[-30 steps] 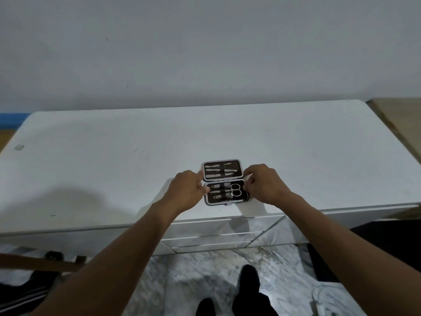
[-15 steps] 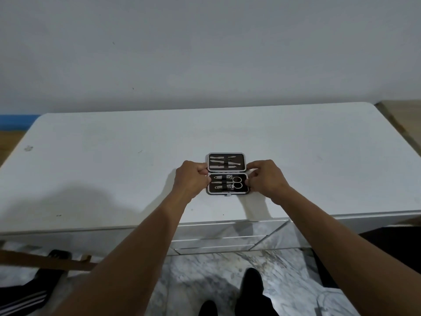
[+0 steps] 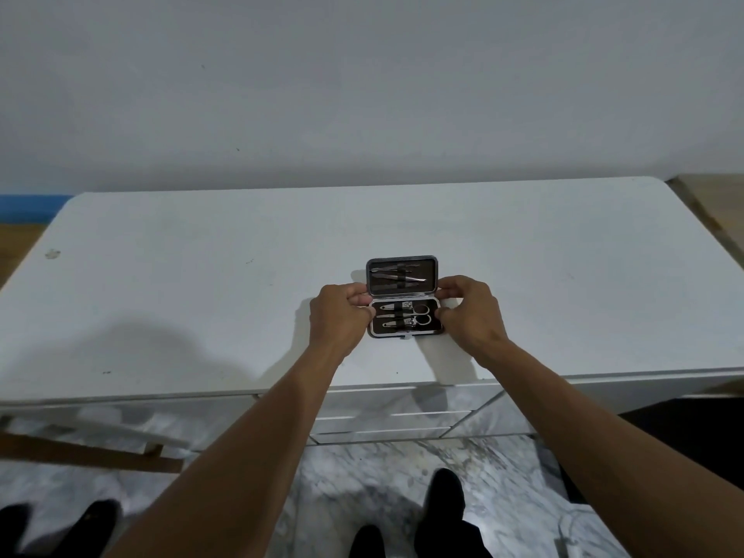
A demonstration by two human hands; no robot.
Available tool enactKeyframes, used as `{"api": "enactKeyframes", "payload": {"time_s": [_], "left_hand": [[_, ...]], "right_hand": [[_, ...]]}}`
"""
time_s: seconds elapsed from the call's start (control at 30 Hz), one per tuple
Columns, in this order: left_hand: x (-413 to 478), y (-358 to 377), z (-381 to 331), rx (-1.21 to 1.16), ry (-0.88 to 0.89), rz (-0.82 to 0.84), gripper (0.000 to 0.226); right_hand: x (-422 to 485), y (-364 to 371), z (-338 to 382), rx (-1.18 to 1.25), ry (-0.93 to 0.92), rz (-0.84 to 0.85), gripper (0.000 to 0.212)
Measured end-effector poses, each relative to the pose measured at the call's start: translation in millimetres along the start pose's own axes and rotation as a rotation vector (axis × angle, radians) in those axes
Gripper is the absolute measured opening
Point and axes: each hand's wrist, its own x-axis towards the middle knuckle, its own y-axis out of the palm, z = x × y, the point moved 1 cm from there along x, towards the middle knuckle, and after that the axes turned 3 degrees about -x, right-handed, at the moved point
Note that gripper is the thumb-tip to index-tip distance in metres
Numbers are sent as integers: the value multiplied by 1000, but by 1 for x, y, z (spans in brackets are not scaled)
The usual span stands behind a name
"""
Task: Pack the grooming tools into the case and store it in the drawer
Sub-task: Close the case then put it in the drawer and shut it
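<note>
A small dark grooming case (image 3: 404, 332) with a silver rim lies near the front edge of the white cabinet top (image 3: 201, 300). Its lid (image 3: 401, 276) is tilted up partway and holds a couple of thin metal tools under a strap. The lower half holds scissors (image 3: 418, 315), clippers and other small metal tools. My left hand (image 3: 340, 316) grips the case's left side, fingertips at the lid's lower corner. My right hand (image 3: 469, 312) grips the right side in the same way. Drawer fronts (image 3: 402, 416) show below the top, shut.
A grey wall rises behind the cabinet. Marble-patterned floor lies below, with dark shoes (image 3: 443, 513) on it. A wooden frame (image 3: 80, 453) stands at the lower left. A wooden surface (image 3: 716, 203) borders the cabinet's right end.
The lid has swung up from lying flat to a raised, partly closed angle. Both hands stay on the case's sides, and the view has shifted slightly.
</note>
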Motion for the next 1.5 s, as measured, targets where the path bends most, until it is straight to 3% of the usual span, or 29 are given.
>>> {"api": "enactKeyframes", "payload": {"time_s": [0.13, 0.33, 0.67, 0.73, 0.87, 1.03, 1.27, 1.5], "left_hand": [[-2, 0, 3, -14, 40, -1, 31], [-5, -1, 5, -23, 83, 16, 33], [-6, -2, 6, 7, 50, -18, 22], [-7, -1, 6, 14, 50, -18, 21], [-12, -4, 3, 35, 54, -14, 12], [-11, -9, 4, -175, -41, 50, 46], [-19, -13, 15, -136, 79, 110, 18], [-25, -15, 20, 10, 178, 160, 40]], "right_hand": [[1, 0, -2, 124, 63, 10, 28], [0, -6, 7, 209, 122, 41, 72], [2, -3, 9, 189, 115, 32, 27], [1, -4, 7, 229, 116, 81, 31], [1, -6, 3, 306, 124, 127, 60], [-6, -4, 0, 230, 76, 69, 42], [-15, -8, -9, 205, 37, 93, 43], [-29, -7, -13, 147, -34, 63, 47]]}}
